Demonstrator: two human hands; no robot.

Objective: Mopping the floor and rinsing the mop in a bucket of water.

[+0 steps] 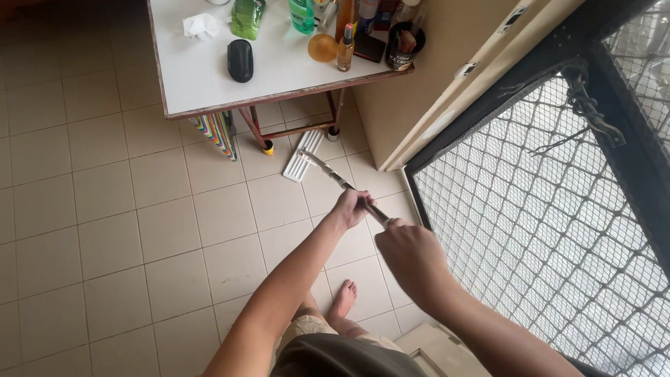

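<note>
Mop (304,165) pole sits gripped in my left hand (351,208) and right hand (412,253), its head on the floor (105,230) beside the counter (195,77) leg (255,129).

- L hand (352,207): arm stretched fwd, fingers curled shut in a fist-like grip, further out than the R.
- R hand (412,253): closer to body, back of hand up, fingers wrapped shut.
- Both forearms bare, converging ahead.

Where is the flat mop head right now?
In the head view, the white mop head lies on the tiled floor beside the table's front right leg.
</note>
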